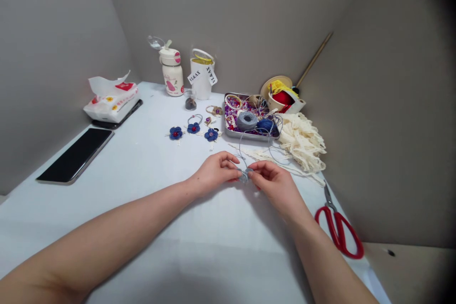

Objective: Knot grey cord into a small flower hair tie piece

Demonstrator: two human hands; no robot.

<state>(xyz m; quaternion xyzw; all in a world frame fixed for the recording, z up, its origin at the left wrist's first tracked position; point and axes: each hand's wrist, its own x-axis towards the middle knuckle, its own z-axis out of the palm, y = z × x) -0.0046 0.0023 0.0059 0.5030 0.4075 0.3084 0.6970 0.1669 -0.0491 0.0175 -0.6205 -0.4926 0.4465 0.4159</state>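
Between my two hands is a small grey-blue cord flower (243, 177), partly covered by the fingers. My left hand (221, 169) pinches its left side with thumb and forefinger. On the other side, the thumb and forefinger of my right hand (271, 181) close on its edge. A thin grey cord (241, 145) runs up from the flower toward the grey cord spool (247, 121) in the metal tray (249, 137). Beyond my left hand lie finished-looking blue flowers with beads, one of them a blue flower (211, 134) on a pale strip.
Red-handled scissors (340, 232) lie by my right forearm. Cream lace (302, 142) heaps beside the tray. At the left are a phone (76, 156) and a tissue pack (112, 102). A bottle (172, 73) and a white canister (202, 78) stand at the back.
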